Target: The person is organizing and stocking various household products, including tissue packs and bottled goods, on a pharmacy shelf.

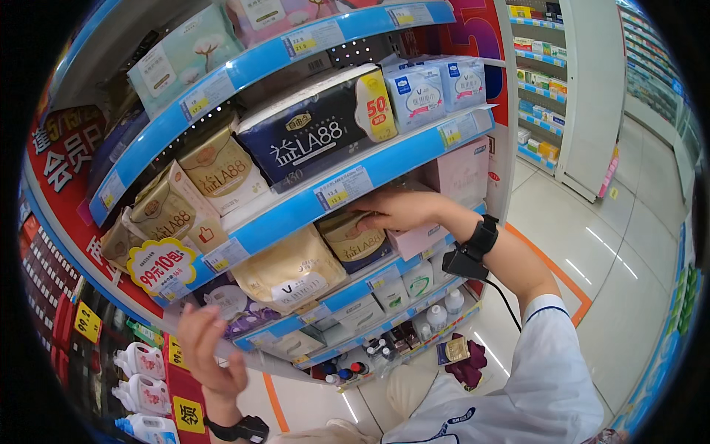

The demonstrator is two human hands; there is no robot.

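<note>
My right hand (396, 211) reaches beneath a blue shelf edge and grips the top of a gold and navy sanitary pad pack (355, 244). Its thumb lies on the pack's front; the shelf edge partly hides the other fingers. Just left of that pack is a larger cream-yellow soft pack (291, 269). My left hand (208, 347) is raised with fingers apart and holds nothing. Purple packs (244, 311) sit on the shelf close beyond it. Each wrist wears a black strap.
Above, a shelf holds a long navy pack (316, 125), gold packs (222, 166) and blue-white packs (416, 94). A yellow-rimmed price sign (161, 266) sticks out at left. Detergent bottles (141, 394) stand lower left. On the floor lie a pack (452, 351) and maroon cloth (468, 366).
</note>
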